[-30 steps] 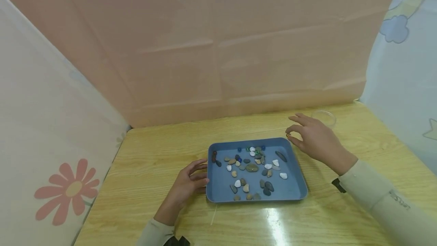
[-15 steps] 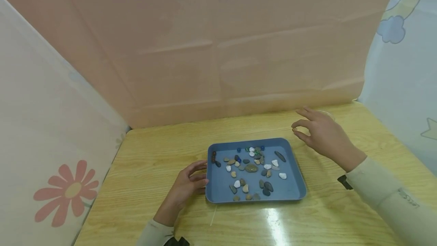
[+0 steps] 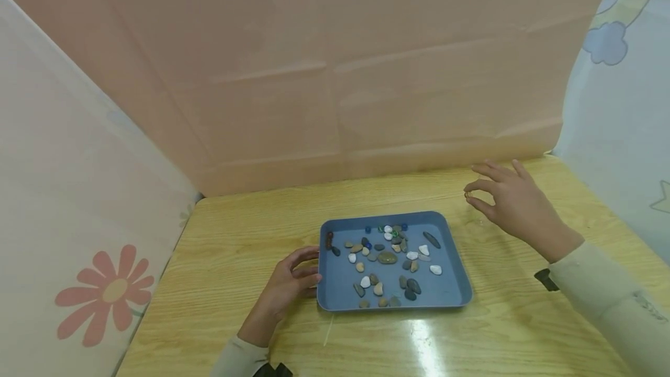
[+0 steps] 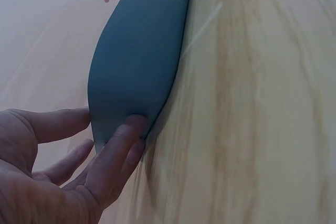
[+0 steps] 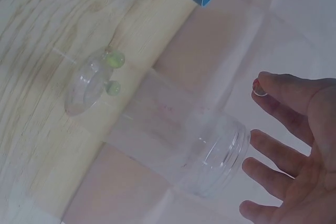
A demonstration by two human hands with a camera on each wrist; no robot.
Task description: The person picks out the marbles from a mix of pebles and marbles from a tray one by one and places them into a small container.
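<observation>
Your right hand (image 3: 515,205) has moved farther from the blue tray (image 3: 442,292), thumb and forefinger pinching a marble (image 5: 259,87) near the mouth of the clear jar (image 5: 163,124), which stands upright, nearer that hand; your left hand (image 3: 285,284), fingers loosely extended, touches the tray's left side.

Small orange marble (image 5: 258,87) between right fingers (image 5: 289,90) near upright clear jar (image 5: 163,127), blue tray (image 3: 335,294) of pebbles (image 3: 387,258) flat nearby.
</observation>
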